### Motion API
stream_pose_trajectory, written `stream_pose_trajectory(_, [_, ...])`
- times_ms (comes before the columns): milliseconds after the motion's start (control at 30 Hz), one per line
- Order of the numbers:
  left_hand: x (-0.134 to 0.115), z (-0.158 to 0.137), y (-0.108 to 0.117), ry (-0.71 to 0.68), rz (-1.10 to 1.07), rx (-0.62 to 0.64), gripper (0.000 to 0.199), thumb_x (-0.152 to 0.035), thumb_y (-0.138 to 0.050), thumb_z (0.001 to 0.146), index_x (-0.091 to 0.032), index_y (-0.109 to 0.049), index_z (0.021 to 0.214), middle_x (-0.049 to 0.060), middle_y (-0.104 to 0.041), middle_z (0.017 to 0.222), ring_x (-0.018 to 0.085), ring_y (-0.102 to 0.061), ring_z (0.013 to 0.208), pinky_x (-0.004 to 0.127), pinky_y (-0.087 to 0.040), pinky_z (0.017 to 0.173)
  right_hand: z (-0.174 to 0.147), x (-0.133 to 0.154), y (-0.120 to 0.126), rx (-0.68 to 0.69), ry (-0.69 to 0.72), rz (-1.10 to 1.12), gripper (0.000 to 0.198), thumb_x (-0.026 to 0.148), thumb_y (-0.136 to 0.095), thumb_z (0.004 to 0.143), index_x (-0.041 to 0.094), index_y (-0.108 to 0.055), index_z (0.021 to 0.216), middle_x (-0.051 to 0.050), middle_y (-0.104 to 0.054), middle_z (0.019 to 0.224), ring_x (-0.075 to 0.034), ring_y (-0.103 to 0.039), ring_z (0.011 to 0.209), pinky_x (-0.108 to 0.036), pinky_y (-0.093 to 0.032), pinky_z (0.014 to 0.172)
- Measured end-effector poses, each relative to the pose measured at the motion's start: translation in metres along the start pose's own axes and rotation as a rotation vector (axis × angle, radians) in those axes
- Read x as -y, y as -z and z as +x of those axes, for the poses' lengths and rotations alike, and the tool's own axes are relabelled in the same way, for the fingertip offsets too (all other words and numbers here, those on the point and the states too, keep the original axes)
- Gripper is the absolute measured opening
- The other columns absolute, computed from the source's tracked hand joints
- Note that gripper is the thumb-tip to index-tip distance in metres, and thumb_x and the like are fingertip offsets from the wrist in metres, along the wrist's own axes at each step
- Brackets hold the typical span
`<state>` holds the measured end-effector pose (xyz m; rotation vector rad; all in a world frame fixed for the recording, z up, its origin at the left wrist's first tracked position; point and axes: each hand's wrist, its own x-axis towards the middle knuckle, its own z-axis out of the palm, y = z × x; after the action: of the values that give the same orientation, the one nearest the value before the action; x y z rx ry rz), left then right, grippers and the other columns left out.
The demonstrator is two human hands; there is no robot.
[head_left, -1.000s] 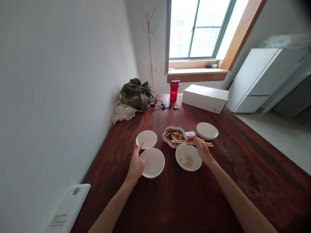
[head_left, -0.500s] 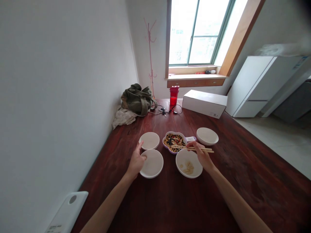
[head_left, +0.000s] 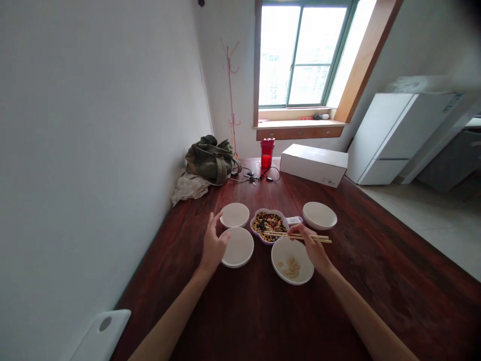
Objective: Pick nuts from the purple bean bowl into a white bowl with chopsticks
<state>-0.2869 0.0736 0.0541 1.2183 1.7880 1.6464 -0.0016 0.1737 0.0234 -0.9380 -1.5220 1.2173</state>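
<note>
Since 1 second ago, the 2 bowls on the left have shifted away from the person and closer to the purple-rimmed dish (head_left: 267, 242). The left hand (head_left: 214, 246) has gone along with them; it is open, its fingers by the left edge of the far left bowl (head_left: 235, 214) and its thumb over the edge of the near left bowl (head_left: 239, 246). Contact is hard to tell.

The right hand (head_left: 311, 246) grips 2 chopsticks (head_left: 276, 233), their tips over the bean mix (head_left: 268, 223) in the dish, as before. It crosses the right side of the front right bowl (head_left: 281, 251), which holds pale pieces (head_left: 292, 267) and has stayed just below the dish.

The far right bowl (head_left: 319, 215) is beside the dish's handle. A narrow strip of bench (head_left: 263, 311) separates the near left bowl from the front right bowl. Wide bench surface lies toward the person and out to the right edge; on the left, the edge meets the wall (head_left: 93, 150).
</note>
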Motion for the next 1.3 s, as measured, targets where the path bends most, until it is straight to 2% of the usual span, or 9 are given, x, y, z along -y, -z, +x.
stream_pose_trajectory(67, [-0.012,-0.028,-0.002,-0.278,0.165,-0.106,0.050,-0.013,-0.062,0.088,-0.022,-0.057,0.137,0.009,-0.036,0.164,0.030,-0.018,0.158,0.052,-0.011,0.130,0.000,0.002,-0.001,0.001,-0.004,0.007,0.053,0.065,-0.050,0.096,0.020,-0.071,0.077,-0.005,-0.067,0.076,-0.022,-0.061,0.075,-0.033,-0.048,0.075])
stream_pose_trajectory(100, [-0.018,-0.045,-0.005,-0.413,0.182,-0.085,0.042,-0.015,-0.060,0.091,-0.024,-0.060,0.132,0.008,-0.040,0.162,0.030,-0.019,0.158,0.054,-0.015,0.129,-0.001,0.002,-0.001,0.002,-0.003,0.012,0.053,0.065,-0.050,0.096,0.020,-0.070,0.076,-0.005,-0.066,0.075,-0.022,-0.061,0.075,-0.033,-0.048,0.075])
stream_pose_trajectory(200, [-0.026,-0.095,-0.021,-0.577,0.076,0.230,0.038,-0.016,-0.051,0.098,-0.026,-0.055,0.135,0.010,-0.049,0.154,0.029,-0.033,0.153,0.055,-0.030,0.124,-0.002,0.003,-0.003,0.003,0.004,0.017,0.051,0.064,-0.050,0.096,0.020,-0.069,0.076,-0.004,-0.065,0.075,-0.022,-0.060,0.075,-0.033,-0.047,0.074])
stream_pose_trajectory(267, [-0.027,-0.117,-0.036,-0.485,-0.013,0.387,0.043,-0.018,-0.051,0.099,-0.027,-0.049,0.141,0.011,-0.048,0.154,0.028,-0.038,0.150,0.054,-0.035,0.122,-0.004,0.003,-0.003,0.001,0.001,0.013,0.049,0.061,-0.049,0.097,0.021,-0.069,0.077,-0.004,-0.064,0.075,-0.021,-0.059,0.075,-0.032,-0.047,0.074])
stream_pose_trajectory(367, [-0.021,-0.129,-0.056,-0.336,-0.090,0.425,0.059,-0.028,-0.063,0.096,-0.027,-0.038,0.150,0.013,-0.036,0.161,0.031,-0.036,0.150,0.056,-0.034,0.123,-0.005,0.003,-0.003,0.016,0.002,-0.007,0.046,0.057,-0.048,0.099,0.021,-0.068,0.079,-0.003,-0.063,0.075,-0.021,-0.058,0.075,-0.032,-0.046,0.074])
stream_pose_trajectory(500, [-0.012,-0.122,-0.071,-0.250,-0.123,0.472,0.105,-0.044,-0.087,0.076,-0.026,-0.023,0.157,0.016,-0.025,0.165,0.038,-0.027,0.153,0.060,-0.024,0.126,-0.006,0.006,-0.005,0.020,0.001,-0.003,0.045,0.056,-0.049,0.099,0.021,-0.067,0.078,-0.003,-0.063,0.076,-0.021,-0.058,0.076,-0.031,-0.046,0.073])
stream_pose_trajectory(600, [-0.008,-0.114,-0.077,-0.179,-0.139,0.553,0.126,-0.049,-0.095,0.062,-0.027,-0.015,0.157,0.017,-0.031,0.161,0.038,-0.036,0.148,0.060,-0.030,0.123,-0.007,0.008,-0.007,0.009,-0.010,0.017,0.043,0.055,-0.050,0.098,0.021,-0.067,0.077,-0.002,-0.062,0.075,-0.020,-0.057,0.075,-0.030,-0.046,0.071])
stream_pose_trajectory(833, [-0.010,-0.099,-0.083,-0.058,-0.098,0.606,0.120,-0.035,-0.101,0.051,-0.027,-0.028,0.146,0.013,-0.053,0.142,0.033,-0.055,0.130,0.051,-0.043,0.114,-0.006,0.005,-0.003,0.071,-0.037,-0.001,0.043,0.055,-0.048,0.100,0.022,-0.067,0.080,-0.003,-0.063,0.078,-0.021,-0.056,0.076,-0.030,-0.045,0.071])
stream_pose_trajectory(1300, [-0.003,-0.090,-0.073,-0.039,-0.067,0.653,0.132,-0.034,-0.102,0.045,-0.022,-0.029,0.154,0.017,-0.049,0.149,0.037,-0.049,0.137,0.053,-0.036,0.121,-0.003,-0.005,0.004,0.106,0.000,-0.069,0.047,0.060,-0.046,0.100,0.022,-0.065,0.080,-0.002,-0.062,0.076,-0.020,-0.059,0.074,-0.031,-0.047,0.071])
